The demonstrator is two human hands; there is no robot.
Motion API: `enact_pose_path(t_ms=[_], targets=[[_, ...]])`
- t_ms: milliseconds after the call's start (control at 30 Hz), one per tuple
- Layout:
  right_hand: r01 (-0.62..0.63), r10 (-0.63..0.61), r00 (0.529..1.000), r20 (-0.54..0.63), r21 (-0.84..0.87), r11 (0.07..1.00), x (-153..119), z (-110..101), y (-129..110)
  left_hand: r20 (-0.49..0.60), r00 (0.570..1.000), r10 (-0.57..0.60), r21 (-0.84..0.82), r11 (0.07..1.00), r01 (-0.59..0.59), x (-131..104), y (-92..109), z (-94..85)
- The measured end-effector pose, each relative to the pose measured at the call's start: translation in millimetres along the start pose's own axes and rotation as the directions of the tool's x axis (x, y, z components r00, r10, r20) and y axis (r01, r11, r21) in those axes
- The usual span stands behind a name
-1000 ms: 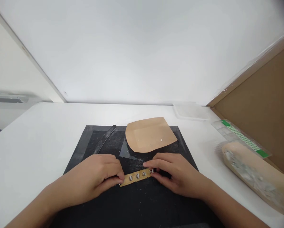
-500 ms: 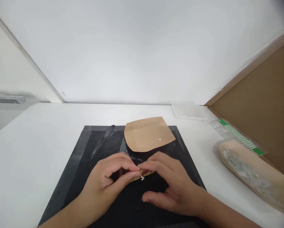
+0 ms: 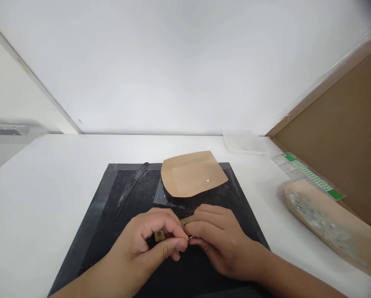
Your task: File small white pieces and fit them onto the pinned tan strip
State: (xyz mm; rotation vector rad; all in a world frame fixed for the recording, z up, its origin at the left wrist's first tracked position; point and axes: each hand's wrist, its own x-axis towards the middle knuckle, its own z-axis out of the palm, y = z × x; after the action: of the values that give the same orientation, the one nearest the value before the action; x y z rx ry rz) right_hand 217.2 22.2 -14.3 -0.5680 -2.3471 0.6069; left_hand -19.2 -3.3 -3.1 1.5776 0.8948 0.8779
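Near the front middle of the black mat [image 3: 117,244], my two hands meet fingertip to fingertip. My left hand [image 3: 142,244] is closed in a pinch of thumb and index finger, beside a small shiny metal piece [image 3: 191,237]. What the left fingertips hold is hidden. My right hand [image 3: 224,238] is also closed, its thumb and fingers around that metal piece. A narrow yellow-brown strip [image 3: 159,236] shows inside the left hand's curl, with a dark round spot on it. Another part of it, bearing a shiny stud [image 3: 185,222], shows by the right fingers; the rest is covered.
Brown paper [image 3: 193,169] with a tiny white bit lies at the mat's back. A thin black file-like strip [image 3: 131,190] lies left of it. To the right are a clear case with green-white labels [image 3: 312,176], a paper tray of small plastic bags [image 3: 319,219] and a clear shallow tray [image 3: 246,145].
My right thumb has closed up against its fingers near the metal piece. My left fingertips have shifted slightly down and right. More of the yellow-brown strip shows inside the left hand.
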Motion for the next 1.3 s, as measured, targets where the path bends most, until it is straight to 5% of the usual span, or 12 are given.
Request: enact_pose_path(t_ms=[167,433,900,1133,1300], targets=[[0.042,-0.046,0.997,-0.069,-0.054,0.998,1.0,1.3,1.9,0.102,0.978,-0.179,-0.005,0.984,0.181,-3.8,-0.5,-0.7],[0.077,-0.088,0.994,-0.067,-0.151,0.986,-3.6,0.5,7.4,0.123,0.965,-0.234,0.037,0.972,0.231,-4.8,-0.5,-1.2],[0.079,-0.101,0.991,-0.093,-0.212,0.974,-4.6,-3.8,8.9,-0.039,0.995,-0.088,-0.028,0.996,0.087,-5.2,-5.0,4.5],[0.119,-0.126,0.992,-0.016,-0.212,0.97,-2.3,-4.8,7.4,-0.289,0.949,-0.125,-0.068,0.992,0.109,2.0,-1.6,-4.0],[0.103,-0.122,0.99,-0.076,-0.211,0.972,-3.1,-8.2,10.5,-0.332,0.941,-0.061,-0.064,0.997,0.042,5.8,-1.7,-6.5]])
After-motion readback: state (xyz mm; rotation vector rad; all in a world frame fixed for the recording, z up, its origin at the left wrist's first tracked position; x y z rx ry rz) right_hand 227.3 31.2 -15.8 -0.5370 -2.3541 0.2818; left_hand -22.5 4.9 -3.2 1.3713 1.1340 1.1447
